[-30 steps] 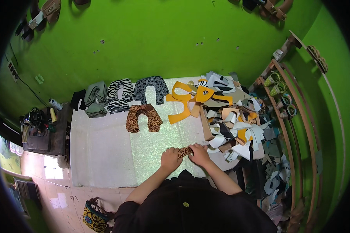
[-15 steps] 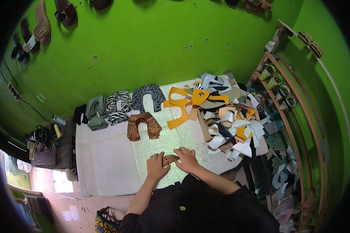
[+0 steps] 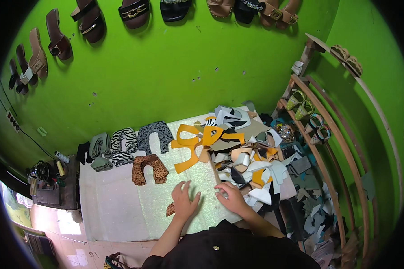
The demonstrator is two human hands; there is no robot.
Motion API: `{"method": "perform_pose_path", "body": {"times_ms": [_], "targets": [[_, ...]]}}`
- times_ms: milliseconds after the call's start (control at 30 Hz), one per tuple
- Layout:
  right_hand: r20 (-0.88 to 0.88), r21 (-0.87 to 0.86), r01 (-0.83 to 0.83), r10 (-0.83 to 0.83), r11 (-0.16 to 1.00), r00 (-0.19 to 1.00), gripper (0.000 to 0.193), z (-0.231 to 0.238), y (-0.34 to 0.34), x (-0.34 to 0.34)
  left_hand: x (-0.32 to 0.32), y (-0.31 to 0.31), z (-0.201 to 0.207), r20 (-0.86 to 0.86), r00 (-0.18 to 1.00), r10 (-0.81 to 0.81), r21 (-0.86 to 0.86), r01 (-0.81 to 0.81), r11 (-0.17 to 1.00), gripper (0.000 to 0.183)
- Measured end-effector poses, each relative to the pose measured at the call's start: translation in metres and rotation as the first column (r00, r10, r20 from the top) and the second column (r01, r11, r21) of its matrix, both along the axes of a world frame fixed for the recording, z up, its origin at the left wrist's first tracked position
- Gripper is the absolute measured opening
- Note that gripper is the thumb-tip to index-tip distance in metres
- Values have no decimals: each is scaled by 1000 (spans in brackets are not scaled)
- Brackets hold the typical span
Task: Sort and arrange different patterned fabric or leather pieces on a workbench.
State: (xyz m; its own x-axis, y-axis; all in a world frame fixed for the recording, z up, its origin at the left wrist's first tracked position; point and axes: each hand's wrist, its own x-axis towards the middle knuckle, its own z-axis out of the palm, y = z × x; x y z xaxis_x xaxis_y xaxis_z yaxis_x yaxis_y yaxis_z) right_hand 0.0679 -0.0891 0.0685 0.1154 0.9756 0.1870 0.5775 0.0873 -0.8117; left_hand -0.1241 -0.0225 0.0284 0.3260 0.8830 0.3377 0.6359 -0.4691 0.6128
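My left hand (image 3: 185,200) is over the white table, fingers stretched and thumb spread apart. Partly hidden beside it, on its left, a small leopard-print piece (image 3: 170,209) lies on the table; I see no grip on it. My right hand (image 3: 231,198) hovers near the table's right part, beside the heap of scraps (image 3: 251,168). Its fingers are loosely bent, with a gap to the thumb and nothing in them. Ahead of my left hand sits a stack of arched leopard-print pieces (image 3: 141,172).
Arched grey-patterned pieces (image 3: 143,139), zebra-print pieces (image 3: 123,140), folded grey-green pieces (image 3: 100,148) and yellow cutouts (image 3: 186,154) lie along the table (image 3: 108,201). A wooden rack (image 3: 323,103) with shoes stands at right. Sandals (image 3: 91,22) hang on the green wall. A machine (image 3: 41,172) stands at left.
My hands have come apart; both had been at the small leopard-print piece. That piece now lies left of my left hand, and my right hand has moved right. The view has tilted up.
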Motion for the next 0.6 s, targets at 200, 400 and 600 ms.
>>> {"method": "perform_pose_path", "body": {"times_ms": [200,400,600], "targets": [[417,57,43,-63,997,907,36,33,21,72,76,-8,9,60,965,-254,58,251,966,49],[714,21,46,-47,999,699,53,11,61,113,112,-14,4,-66,962,-267,-55,263,963,42],[692,-322,-61,278,945,667,30,-6,48,144,115,-12,4,-108,972,-210,-126,196,972,28]]}}
